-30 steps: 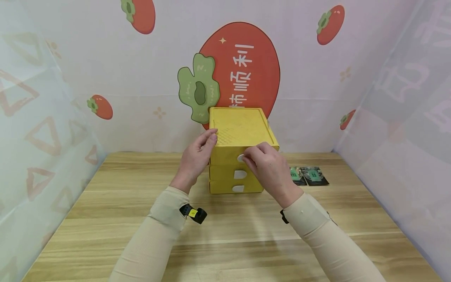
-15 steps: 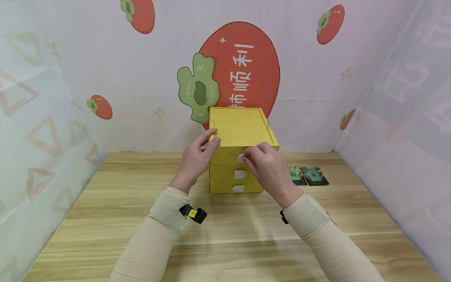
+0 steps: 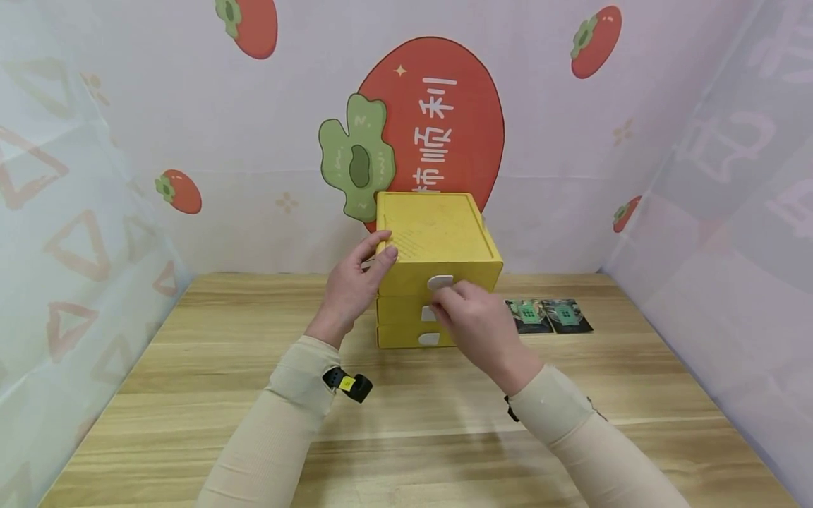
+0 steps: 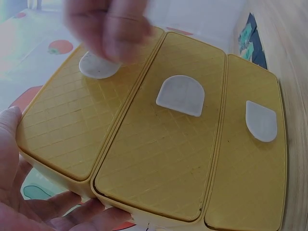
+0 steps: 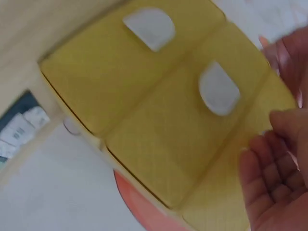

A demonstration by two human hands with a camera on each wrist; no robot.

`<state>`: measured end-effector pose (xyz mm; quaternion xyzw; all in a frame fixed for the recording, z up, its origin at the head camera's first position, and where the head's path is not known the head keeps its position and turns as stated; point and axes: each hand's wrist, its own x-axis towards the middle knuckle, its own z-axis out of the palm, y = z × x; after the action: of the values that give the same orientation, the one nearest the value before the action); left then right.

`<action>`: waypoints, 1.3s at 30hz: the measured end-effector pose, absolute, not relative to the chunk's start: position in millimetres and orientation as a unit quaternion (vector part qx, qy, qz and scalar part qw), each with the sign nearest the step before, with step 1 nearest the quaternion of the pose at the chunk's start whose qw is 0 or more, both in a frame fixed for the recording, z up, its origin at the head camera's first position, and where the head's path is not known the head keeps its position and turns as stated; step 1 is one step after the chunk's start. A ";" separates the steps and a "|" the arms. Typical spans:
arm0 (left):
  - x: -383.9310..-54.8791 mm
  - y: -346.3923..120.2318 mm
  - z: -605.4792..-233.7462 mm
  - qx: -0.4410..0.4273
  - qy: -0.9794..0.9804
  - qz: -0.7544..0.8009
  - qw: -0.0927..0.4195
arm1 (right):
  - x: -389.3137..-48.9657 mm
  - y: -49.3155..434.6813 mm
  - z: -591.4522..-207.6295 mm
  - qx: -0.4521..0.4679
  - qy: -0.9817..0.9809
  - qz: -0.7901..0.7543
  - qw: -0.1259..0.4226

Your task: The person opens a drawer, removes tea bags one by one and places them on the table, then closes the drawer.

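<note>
A yellow three-drawer box stands on the table, each drawer front bearing one white rounded tab. All the fronts look flush. My left hand rests on its upper left corner, thumb on the top's front edge and fingers along the side; the left wrist view shows those fingers against the side wall. Just in front of the drawers is my right hand, loosely curled, below the top tab and partly covering the middle tab. Nothing shows between its thumb and fingers. The bottom tab is uncovered.
Two dark cards with green pictures lie on the table to the box's right, the outer card fully visible. A wood-grain table carries everything. Behind the box hangs a pale fabric wall printed with red fruit.
My right hand has come off the top tab and moved slightly down, uncovering that tab. My left thumb shifted a little right along the box edge, then stayed. The box has not moved.
</note>
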<state>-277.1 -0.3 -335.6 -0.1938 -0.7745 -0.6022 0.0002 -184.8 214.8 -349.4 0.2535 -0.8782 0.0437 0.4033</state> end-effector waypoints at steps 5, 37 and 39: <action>-273.9 -1.0 -335.8 -0.191 -0.774 -0.604 0.000 | -182.5 210.1 -369.4 0.245 -0.896 0.014 0.370; -276.6 -4.3 -333.3 -0.195 -0.766 -0.612 -0.017 | -151.9 206.9 -374.3 0.242 -0.904 0.033 0.351; -276.7 -4.3 -333.2 -0.195 -0.765 -0.613 -0.018 | -147.5 206.9 -374.4 0.243 -0.904 0.033 0.351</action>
<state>-276.7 -4.3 -333.2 -0.1948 -0.7651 -0.6135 -0.0175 -147.5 206.9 -374.4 0.2430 -0.9037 0.0327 0.3511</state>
